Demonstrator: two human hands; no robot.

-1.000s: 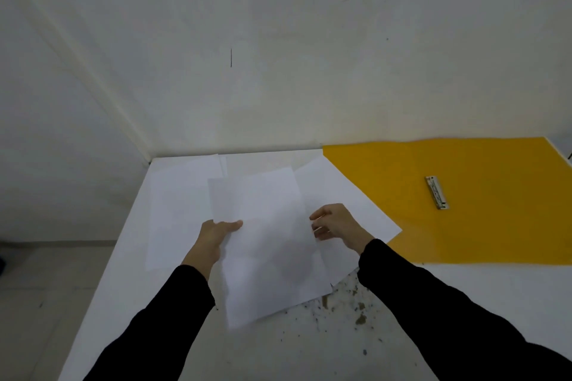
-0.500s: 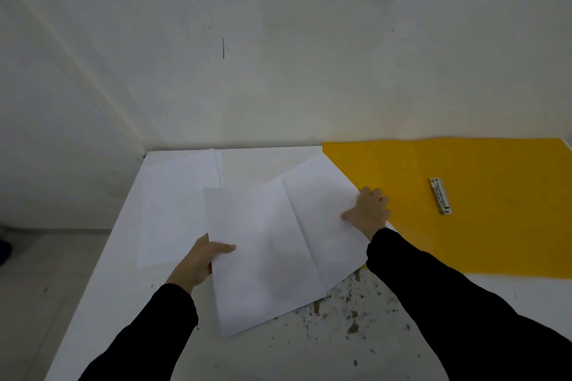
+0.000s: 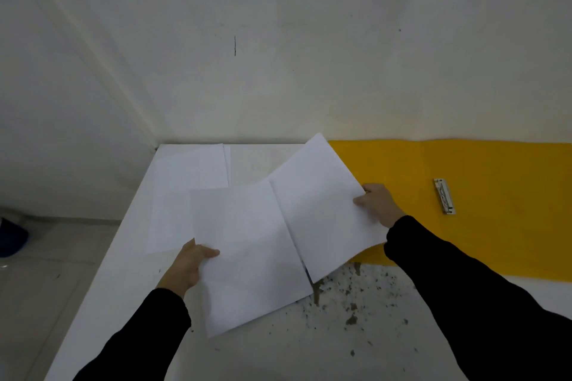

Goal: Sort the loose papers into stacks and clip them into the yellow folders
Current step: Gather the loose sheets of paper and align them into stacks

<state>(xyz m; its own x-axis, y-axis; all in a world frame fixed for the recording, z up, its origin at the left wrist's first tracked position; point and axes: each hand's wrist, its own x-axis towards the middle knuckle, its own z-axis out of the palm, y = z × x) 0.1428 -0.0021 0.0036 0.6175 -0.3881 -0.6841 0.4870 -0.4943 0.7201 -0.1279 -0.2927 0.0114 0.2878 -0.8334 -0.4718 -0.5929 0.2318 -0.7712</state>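
Folder: the yellow folder (image 3: 483, 195) lies open and flat along the wall on the right of the table (image 3: 130, 257); nothing is filed in it, and only its metal clip (image 3: 444, 196) sits on the bare yellow.
Right sheet: a white sheet (image 3: 322, 207) overlaps the folder's left edge, its far corner almost at the wall.
Right hand: the right hand (image 3: 376, 202) pinches that sheet's right edge, thumb on top, fingers underneath.
Left sheet: a second sheet (image 3: 250, 254) sits lower and nearer, its right edge tucked under the right one.
Left hand: the left hand (image 3: 188, 266) grips its left edge, thumb pressed on top.
Stack: a pile of papers (image 3: 185, 192) rests in the far left corner.
Change: half a second ago the right hand pressed flat on the sheet; now it has taken the edge and the sheet has swung further over the folder.
Room: the table's left edge drops to the floor; the speckled near-right area of the table is open.
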